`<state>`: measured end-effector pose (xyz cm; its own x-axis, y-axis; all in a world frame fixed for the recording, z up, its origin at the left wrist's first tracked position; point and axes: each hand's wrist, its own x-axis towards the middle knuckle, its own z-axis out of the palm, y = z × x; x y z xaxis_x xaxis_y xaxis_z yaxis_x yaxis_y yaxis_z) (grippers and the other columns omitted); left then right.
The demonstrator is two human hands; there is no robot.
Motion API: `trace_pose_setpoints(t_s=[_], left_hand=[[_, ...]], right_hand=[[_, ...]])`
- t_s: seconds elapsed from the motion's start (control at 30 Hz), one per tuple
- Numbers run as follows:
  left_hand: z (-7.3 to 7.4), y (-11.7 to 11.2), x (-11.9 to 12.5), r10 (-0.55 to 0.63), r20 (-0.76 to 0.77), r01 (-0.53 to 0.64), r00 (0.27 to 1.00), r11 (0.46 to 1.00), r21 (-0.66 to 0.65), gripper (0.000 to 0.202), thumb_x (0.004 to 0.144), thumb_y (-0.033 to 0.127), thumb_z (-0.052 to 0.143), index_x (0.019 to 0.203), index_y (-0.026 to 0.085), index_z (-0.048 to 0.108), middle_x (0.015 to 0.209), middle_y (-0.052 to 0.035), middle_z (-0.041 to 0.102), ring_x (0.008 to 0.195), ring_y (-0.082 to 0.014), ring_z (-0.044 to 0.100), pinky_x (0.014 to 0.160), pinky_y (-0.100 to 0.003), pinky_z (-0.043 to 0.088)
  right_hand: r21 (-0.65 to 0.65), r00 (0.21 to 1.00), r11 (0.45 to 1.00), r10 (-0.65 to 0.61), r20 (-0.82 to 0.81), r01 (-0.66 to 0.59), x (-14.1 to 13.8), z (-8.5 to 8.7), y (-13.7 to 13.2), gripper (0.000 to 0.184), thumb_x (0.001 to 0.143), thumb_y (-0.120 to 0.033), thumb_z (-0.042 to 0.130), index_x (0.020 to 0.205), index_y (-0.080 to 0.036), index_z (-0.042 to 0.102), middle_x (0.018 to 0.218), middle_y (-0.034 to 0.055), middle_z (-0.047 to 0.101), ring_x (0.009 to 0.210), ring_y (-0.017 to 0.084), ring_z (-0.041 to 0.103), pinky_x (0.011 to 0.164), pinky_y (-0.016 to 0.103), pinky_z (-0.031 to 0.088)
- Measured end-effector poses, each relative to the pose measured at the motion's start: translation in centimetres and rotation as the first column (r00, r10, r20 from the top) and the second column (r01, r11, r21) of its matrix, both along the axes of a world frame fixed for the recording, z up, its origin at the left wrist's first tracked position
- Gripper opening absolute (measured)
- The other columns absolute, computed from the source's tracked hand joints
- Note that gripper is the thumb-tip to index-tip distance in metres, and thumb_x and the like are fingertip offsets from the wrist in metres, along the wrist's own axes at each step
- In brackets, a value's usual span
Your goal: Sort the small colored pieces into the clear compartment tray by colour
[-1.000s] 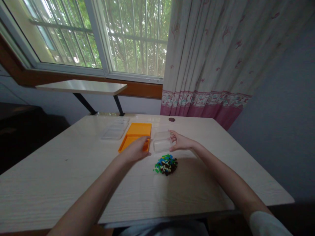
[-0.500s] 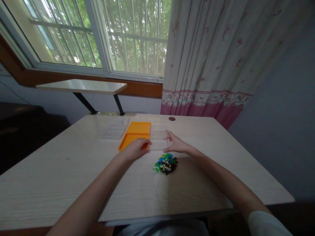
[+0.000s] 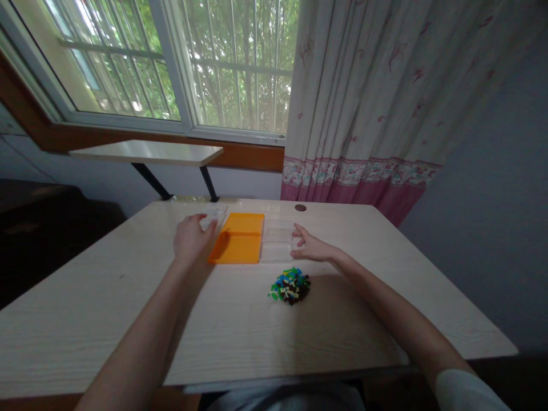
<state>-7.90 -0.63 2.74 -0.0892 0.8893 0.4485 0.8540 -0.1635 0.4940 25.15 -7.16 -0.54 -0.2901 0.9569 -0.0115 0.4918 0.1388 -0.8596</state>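
My left hand (image 3: pixel 191 237) is over the clear divided tray (image 3: pixel 216 212) on the left, covering most of it, thumb and forefinger apart. I cannot tell whether it touches the tray. My right hand (image 3: pixel 314 246) rests at the right side of a clear plastic box (image 3: pixel 277 251), thumb and fingers spread along its edge. Between the hands lies an orange open case (image 3: pixel 240 249) in two halves, beside the clear box. Nearer to me is a pile of small building bricks (image 3: pixel 291 286) in green, blue, cream and dark brown.
All of this lies on a pale wooden desk (image 3: pixel 240 331). A white shelf (image 3: pixel 149 152) on black brackets stands at its back left. A round cable hole (image 3: pixel 300 208) is near the back edge, below the curtain (image 3: pixel 355 114).
My left hand has moved left, from the seam between the orange case and the clear box to the clear tray. My right hand stays beside the clear box.
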Motion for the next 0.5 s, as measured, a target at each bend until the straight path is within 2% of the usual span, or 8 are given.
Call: trace_pose_setpoints(t_s=[0.07, 0.13, 0.2, 0.3, 0.4, 0.5], left_hand=[[-0.9, 0.9, -2.0, 0.218, 0.052, -0.219, 0.975, 0.976, 0.016, 0.059, 0.068, 0.057, 0.054, 0.101, 0.009, 0.050, 0.110, -0.0178, 0.051, 0.112, -0.0412, 0.039, 0.084, -0.051, 0.035], [-2.0, 1.6, -3.4, 0.285, 0.075, -0.281, 0.956, 0.958, -0.061, 0.066, 0.064, 0.062, 0.056, 0.099, 0.006, 0.048, 0.110, -0.0180, 0.049, 0.114, -0.0456, 0.032, 0.085, -0.056, 0.029], [-2.7, 1.9, -4.0, 0.299, 0.061, -0.285, 0.952, 0.942, -0.177, 0.069, 0.061, 0.066, 0.056, 0.094, 0.006, 0.048, 0.112, -0.0191, 0.047, 0.113, -0.0487, 0.031, 0.085, -0.060, 0.025], [-2.8, 2.2, -4.1, 0.294, 0.044, -0.271, 0.955, 0.922, -0.276, 0.071, 0.059, 0.067, 0.057, 0.095, 0.006, 0.047, 0.115, -0.0210, 0.045, 0.113, -0.0499, 0.031, 0.084, -0.062, 0.025], [-2.4, 2.1, -4.0, 0.311, 0.101, -0.275, 0.945, 0.924, -0.266, 0.076, 0.061, 0.063, 0.059, 0.110, 0.008, 0.039, 0.115, -0.0212, 0.047, 0.110, -0.0455, 0.039, 0.083, -0.060, 0.030], [-2.0, 1.8, -4.0, 0.312, 0.214, -0.284, 0.926, 0.947, -0.152, 0.073, 0.064, 0.052, 0.063, 0.116, 0.011, 0.033, 0.106, -0.0148, 0.052, 0.099, -0.0356, 0.051, 0.079, -0.051, 0.038]], right_hand=[[-0.015, 1.000, 1.000, 0.012, -0.025, -0.012, 0.4, 0.0, 0.3, 0.101, 0.066, -0.049, 0.066, 0.140, -0.022, 0.002, 0.132, 0.0177, 0.033, 0.087, 0.014, 0.050, 0.080, 0.036, 0.046], [-0.022, 0.998, 0.999, 0.035, -0.047, -0.036, 0.8, -0.2, 0.7, 0.094, 0.071, -0.049, 0.061, 0.139, -0.022, 0.002, 0.133, 0.0185, 0.031, 0.077, 0.010, 0.051, 0.076, 0.034, 0.047], [-0.017, 0.997, 0.999, 0.047, -0.064, -0.048, 1.1, -0.4, 0.9, 0.089, 0.075, -0.049, 0.057, 0.139, -0.022, 0.003, 0.134, 0.0186, 0.029, 0.069, 0.007, 0.049, 0.074, 0.031, 0.047], [-0.010, 0.995, 0.999, 0.044, -0.087, -0.045, 1.3, -0.4, 1.0, 0.084, 0.077, -0.050, 0.055, 0.139, -0.022, 0.005, 0.135, 0.0176, 0.029, 0.065, 0.005, 0.047, 0.071, 0.028, 0.047], [-0.021, 0.994, 0.999, 0.023, -0.107, -0.026, 1.2, -0.1, 0.8, 0.086, 0.076, -0.050, 0.056, 0.139, -0.022, 0.006, 0.136, 0.0176, 0.029, 0.065, 0.006, 0.049, 0.071, 0.028, 0.047], [-0.030, 0.992, 0.999, -0.027, -0.120, 0.023, 1.2, 0.0, 0.8, 0.086, 0.075, -0.048, 0.057, 0.139, -0.022, 0.006, 0.139, 0.0187, 0.023, 0.069, 0.008, 0.052, 0.075, 0.031, 0.047]])
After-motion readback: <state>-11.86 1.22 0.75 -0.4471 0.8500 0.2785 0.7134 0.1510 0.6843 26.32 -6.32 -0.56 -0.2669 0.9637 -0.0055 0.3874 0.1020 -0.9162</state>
